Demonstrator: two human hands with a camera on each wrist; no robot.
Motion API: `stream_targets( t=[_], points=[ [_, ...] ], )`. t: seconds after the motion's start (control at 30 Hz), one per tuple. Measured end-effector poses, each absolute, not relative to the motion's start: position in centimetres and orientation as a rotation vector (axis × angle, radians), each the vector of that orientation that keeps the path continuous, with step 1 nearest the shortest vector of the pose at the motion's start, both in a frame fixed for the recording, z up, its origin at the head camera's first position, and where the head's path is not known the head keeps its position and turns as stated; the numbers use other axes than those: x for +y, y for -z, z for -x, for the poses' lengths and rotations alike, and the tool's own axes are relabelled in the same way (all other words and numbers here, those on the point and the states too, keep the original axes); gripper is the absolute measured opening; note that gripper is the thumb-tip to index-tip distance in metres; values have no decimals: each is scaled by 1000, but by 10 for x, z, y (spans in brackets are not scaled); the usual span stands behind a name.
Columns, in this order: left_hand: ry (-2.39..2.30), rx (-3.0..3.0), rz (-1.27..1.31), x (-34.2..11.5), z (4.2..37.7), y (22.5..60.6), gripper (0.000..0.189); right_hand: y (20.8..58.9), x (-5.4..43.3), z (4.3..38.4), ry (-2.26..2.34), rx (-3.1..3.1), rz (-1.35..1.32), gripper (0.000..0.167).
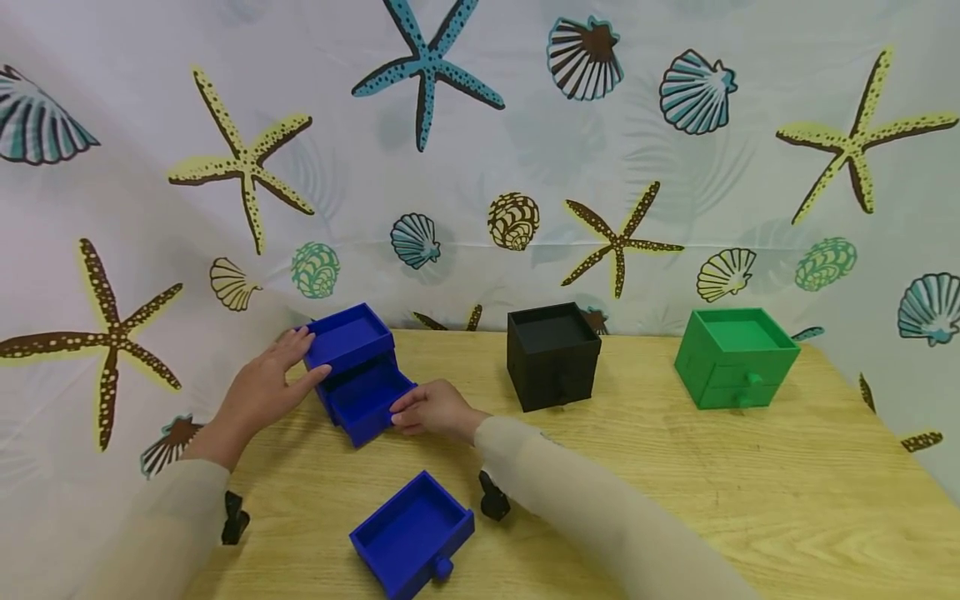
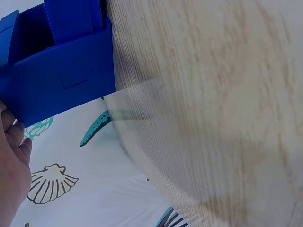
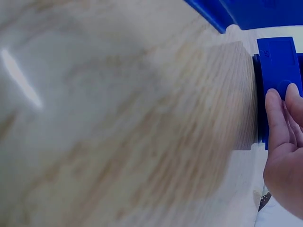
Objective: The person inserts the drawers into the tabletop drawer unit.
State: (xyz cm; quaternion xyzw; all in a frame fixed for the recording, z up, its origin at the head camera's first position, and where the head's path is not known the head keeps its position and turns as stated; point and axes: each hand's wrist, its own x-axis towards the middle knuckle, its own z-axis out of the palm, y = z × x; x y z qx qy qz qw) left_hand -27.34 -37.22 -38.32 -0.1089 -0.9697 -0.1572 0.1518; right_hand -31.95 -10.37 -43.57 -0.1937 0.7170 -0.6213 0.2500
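Note:
A small blue drawer box [image 1: 351,337] stands at the back left with a shallow tray-like top. Its lower drawer [image 1: 366,398] is partly pulled out, and the slot above that drawer is bare. My left hand [image 1: 264,387] rests against the box's left side, fingers on the top edge and thumb near the front. At the drawer front [image 3: 277,64], my right hand [image 1: 441,410] pinches the round knob [image 3: 284,87] between thumb and fingers. A loose blue drawer [image 1: 412,529] with a round knob lies on the table nearer to me.
A black drawer box [image 1: 553,358] stands in the middle at the back, with a green drawer box [image 1: 738,358] to its right. All rest on a wooden table [image 1: 645,483]. Behind them hangs a white cloth [image 1: 480,283] printed with starfish and shells.

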Motion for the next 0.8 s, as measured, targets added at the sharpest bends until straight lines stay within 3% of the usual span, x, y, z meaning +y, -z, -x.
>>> stream_targets(
  t=[0.8],
  points=[
    [453,-2763,319,-371,273,385,75,434,-108,307,1712,1996,582,11]
  ],
)
